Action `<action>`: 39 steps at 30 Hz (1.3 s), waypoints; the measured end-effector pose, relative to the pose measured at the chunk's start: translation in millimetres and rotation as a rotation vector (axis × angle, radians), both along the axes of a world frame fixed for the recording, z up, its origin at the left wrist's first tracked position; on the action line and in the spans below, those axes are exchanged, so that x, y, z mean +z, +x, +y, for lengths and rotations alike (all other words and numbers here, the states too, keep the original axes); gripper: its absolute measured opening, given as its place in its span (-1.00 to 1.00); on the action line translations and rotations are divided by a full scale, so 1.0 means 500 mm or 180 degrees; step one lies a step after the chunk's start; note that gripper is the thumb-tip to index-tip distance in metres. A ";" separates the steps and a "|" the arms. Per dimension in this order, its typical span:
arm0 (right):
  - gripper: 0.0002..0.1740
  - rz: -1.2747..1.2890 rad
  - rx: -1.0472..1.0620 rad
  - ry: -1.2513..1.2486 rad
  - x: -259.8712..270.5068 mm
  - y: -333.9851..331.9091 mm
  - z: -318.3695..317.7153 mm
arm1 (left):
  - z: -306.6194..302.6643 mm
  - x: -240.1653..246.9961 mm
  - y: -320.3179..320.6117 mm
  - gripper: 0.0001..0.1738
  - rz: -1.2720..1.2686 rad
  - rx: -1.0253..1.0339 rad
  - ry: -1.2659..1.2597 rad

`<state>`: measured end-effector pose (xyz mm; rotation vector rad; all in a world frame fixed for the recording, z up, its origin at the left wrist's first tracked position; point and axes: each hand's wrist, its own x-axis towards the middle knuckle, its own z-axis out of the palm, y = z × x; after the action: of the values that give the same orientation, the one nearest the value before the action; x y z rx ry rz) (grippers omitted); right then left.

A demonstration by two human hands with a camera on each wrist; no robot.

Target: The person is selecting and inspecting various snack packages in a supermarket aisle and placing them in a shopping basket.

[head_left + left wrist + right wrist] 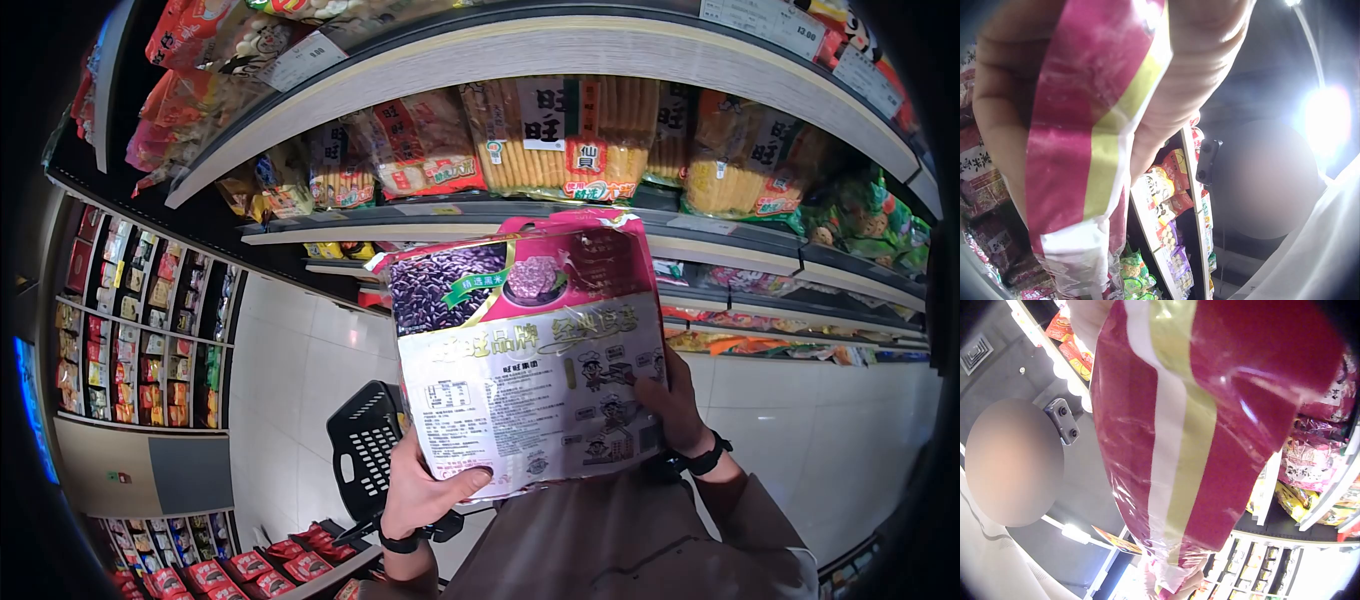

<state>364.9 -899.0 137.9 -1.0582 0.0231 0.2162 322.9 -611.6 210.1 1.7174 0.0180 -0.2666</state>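
A magenta and silver snack bag [530,400], with dark grains and a bowl pictured on its upper part, is held up in both hands over the lap. Its text-covered panel faces the head camera. My left hand [428,492] grips the lower left corner, thumb on the front. On the right edge, my right hand [672,408] pinches the bag with its thumb over the printed cartoons; the fingers behind are hidden. The left wrist view shows the bag's side fold [1079,131] between thumb and fingers. In the right wrist view the magenta side [1166,431] fills the middle.
Ahead, a shelf [640,215] carries bags of rice crackers [560,140], with more shelves above and below. A black shopping basket [362,450] stands at the left on the pale tiled floor [290,340]. Red packs [210,575] lie at the lower left; stocked racks [140,310] stand beyond.
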 end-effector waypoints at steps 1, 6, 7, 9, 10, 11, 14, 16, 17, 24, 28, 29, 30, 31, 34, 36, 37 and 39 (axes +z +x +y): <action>-0.29 -0.0012 -0.0017 0.0001 0.001 0.000 0.001 | 0.000 0.001 0.000 -0.37 0.0007 -0.0005 -0.0011; -0.28 0.0011 -0.0033 -0.0004 -0.006 -0.002 0.001 | 0.005 0.001 -0.002 -0.36 0.0157 -0.0003 -0.0056; -0.27 0.0030 -0.0022 -0.0016 -0.007 -0.003 0.001 | 0.007 -0.002 -0.003 -0.37 0.0128 -0.0009 -0.0023; -0.27 0.0050 -0.0017 -0.0033 -0.007 -0.004 -0.001 | 0.008 -0.006 -0.004 -0.37 0.0101 -0.0022 0.0004; -0.27 0.0042 -0.0009 -0.0042 -0.006 -0.004 -0.001 | 0.008 -0.007 -0.004 -0.37 0.0089 -0.0009 0.0000; -0.27 0.0035 0.0000 -0.0052 -0.005 -0.004 -0.001 | 0.008 -0.009 -0.004 -0.38 0.0078 0.0003 -0.0005; -0.27 0.0064 0.0015 -0.0049 -0.004 -0.005 0.003 | 0.016 -0.020 -0.007 -0.37 0.0084 -0.0006 0.0044; -0.28 0.0011 0.0043 0.0054 -0.007 -0.003 0.006 | 0.020 -0.020 -0.005 -0.37 0.0076 -0.0041 0.0085; -0.29 -0.0041 0.0075 0.0163 -0.008 -0.003 0.007 | 0.021 -0.020 -0.005 -0.36 0.0068 -0.0072 0.0132; -0.36 0.0155 0.0109 0.0117 -0.011 0.001 0.024 | 0.031 -0.034 -0.017 -0.38 0.0132 0.0118 0.0098; -0.37 0.0167 0.0199 0.0246 -0.017 0.007 0.034 | 0.046 -0.039 -0.024 -0.36 0.0245 0.0103 0.0057; -0.37 0.0185 0.0234 0.0260 -0.018 0.009 0.035 | 0.046 -0.039 -0.025 -0.36 0.0251 0.0127 0.0053; -0.37 0.0191 0.0257 0.0256 -0.019 0.011 0.038 | 0.046 -0.038 -0.027 -0.36 0.0264 0.0150 0.0035; -0.38 0.0229 0.0268 0.0245 -0.021 0.012 0.041 | 0.047 -0.038 -0.028 -0.36 0.0276 0.0172 0.0017; -0.39 0.0309 0.0305 0.0236 -0.021 0.016 0.052 | 0.055 -0.040 -0.030 -0.35 0.0255 0.0186 0.0057; -0.40 0.0346 0.0332 0.0231 -0.022 0.019 0.058 | 0.063 -0.043 -0.034 -0.35 0.0313 0.0158 0.0072; -0.40 0.0396 0.0327 0.0109 -0.022 0.020 0.060 | 0.069 -0.045 -0.036 -0.35 0.0363 0.0112 0.0090; -0.40 0.0417 0.0397 -0.0024 -0.026 0.026 0.062 | 0.093 -0.062 -0.046 -0.34 0.0420 -0.0078 0.0014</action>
<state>377.8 -868.0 125.0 -1.0525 0.0762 0.3983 299.8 -565.0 178.8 1.7028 0.0947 -0.3979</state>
